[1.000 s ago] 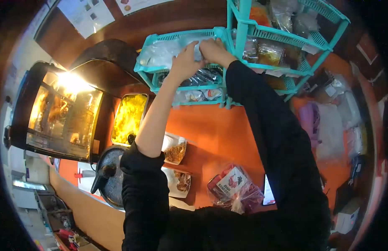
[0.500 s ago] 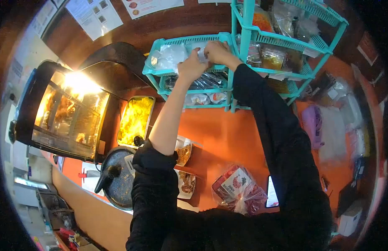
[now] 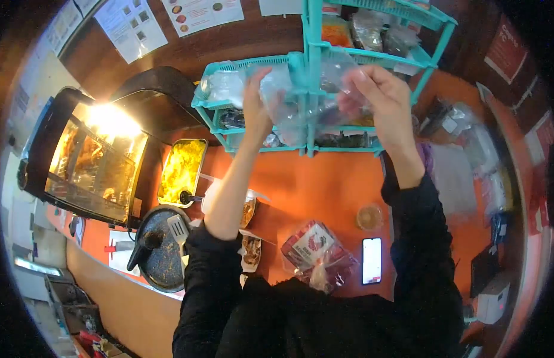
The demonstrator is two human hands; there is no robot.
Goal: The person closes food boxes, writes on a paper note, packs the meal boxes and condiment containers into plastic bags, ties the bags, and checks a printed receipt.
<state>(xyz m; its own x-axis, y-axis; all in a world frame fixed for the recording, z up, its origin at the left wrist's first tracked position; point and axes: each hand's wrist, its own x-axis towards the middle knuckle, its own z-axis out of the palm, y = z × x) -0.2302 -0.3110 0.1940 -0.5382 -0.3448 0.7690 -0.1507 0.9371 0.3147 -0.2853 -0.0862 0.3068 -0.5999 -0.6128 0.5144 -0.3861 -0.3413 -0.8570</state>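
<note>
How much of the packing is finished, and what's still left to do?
One tied clear plastic bag with a red-and-white package inside looks done. A thin see-through plastic bag, blurry, is between the left hand and right hand. Two white open boxes of brown food sit unbagged, so packing them is probably left.

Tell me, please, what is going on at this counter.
A person is handling a thin, clear plastic bag between the left hand and right hand, in front of a turquoise plastic basket rack. The right hand pinches the bag; blur hides the left hand's exact grip. On the orange counter, nearer the body, sit a red package with a white label in a clear bag and a phone with a lit screen.
</note>
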